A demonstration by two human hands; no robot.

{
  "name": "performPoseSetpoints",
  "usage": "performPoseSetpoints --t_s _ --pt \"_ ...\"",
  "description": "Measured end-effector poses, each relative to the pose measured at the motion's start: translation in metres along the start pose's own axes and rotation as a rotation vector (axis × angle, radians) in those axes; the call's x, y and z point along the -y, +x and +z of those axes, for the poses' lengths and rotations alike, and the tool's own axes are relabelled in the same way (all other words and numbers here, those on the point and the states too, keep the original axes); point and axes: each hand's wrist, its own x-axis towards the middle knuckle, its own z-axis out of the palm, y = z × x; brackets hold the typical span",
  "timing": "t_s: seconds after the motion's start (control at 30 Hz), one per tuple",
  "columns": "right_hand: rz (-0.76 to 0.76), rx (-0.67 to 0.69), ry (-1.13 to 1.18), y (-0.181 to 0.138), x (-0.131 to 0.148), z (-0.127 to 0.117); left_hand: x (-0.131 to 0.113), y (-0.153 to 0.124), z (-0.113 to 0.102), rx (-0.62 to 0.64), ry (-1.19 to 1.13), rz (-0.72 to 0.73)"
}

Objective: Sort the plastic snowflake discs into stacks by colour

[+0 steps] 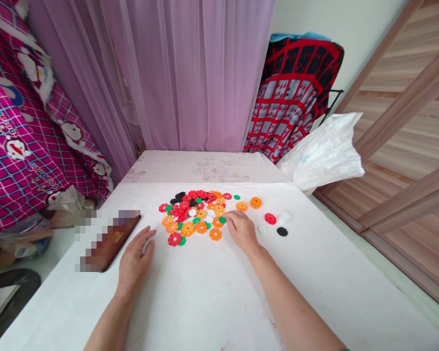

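Observation:
A heap of notched plastic discs (188, 229) in red, orange, green, black and white lies in the middle of the white table. At its right edge my right hand (242, 229) is closed in a pinch, with a small green disc (223, 220) at the fingertips. My left hand (136, 257) rests open on the table to the left of the heap, thumb apart from the fingers, holding nothing. Off to the right lie an orange disc stack (256, 202), a red disc (270, 219), a black disc (282, 231) and a white disc (285, 217).
Left of my left hand lies a dark brown flat object (119, 241), partly pixelated. A white plastic bag (325, 151) stands by the table's far right corner. Purple curtains (190, 73) hang behind the table, and wooden doors (406, 122) line the right.

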Motion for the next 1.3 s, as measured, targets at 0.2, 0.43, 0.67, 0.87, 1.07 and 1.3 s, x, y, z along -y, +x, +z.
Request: performPoseSetpoints --t_s 0.2,0.43,0.67,0.87,1.07,1.3 --pt "0.018 0.051 0.057 -0.026 -0.001 -0.001 -0.002 0.0 -0.002 0.002 0.001 0.019" --pt "-0.015 0.048 -0.186 -0.036 0.032 0.01 0.002 0.0 0.001 -0.007 0.006 0.013" --pt "0.028 0.068 -0.196 -0.035 0.033 0.017 0.003 0.0 0.0 0.007 0.0 0.021" --pt "0.235 -0.116 -0.21 -0.001 -0.013 -0.012 0.006 0.0 0.001 0.001 0.004 0.027" --pt "0.355 0.001 -0.376 0.04 -0.036 -0.03 0.007 0.0 0.001 -0.002 0.001 0.028" --pt "0.377 0.08 -0.432 0.044 -0.032 -0.031 0.007 -0.001 0.001 0.012 0.004 0.022"
